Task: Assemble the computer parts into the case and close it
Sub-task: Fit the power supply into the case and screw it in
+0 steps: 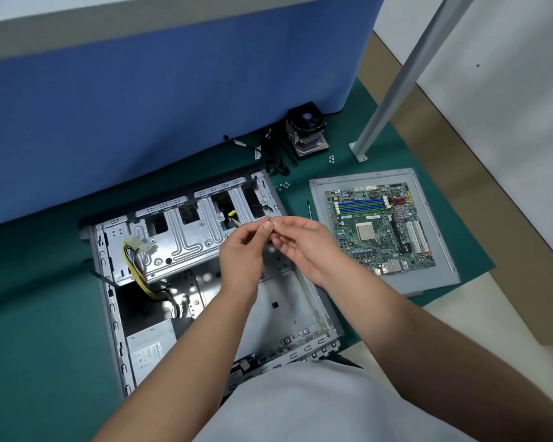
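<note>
Two hands' fingers (270, 225) pinch one small screw (271, 223) above case (115, 301).

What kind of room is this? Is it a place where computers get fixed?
Probably a computer repair or assembly bench. An open case lies on a green mat, a bare motherboard rests on a panel beside it, and a cooler and screws sit nearby.

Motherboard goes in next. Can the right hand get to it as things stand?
Probably yes: the motherboard lies uncovered on the side panel, just beyond the right hand, though that hand is pinching something small.
</note>
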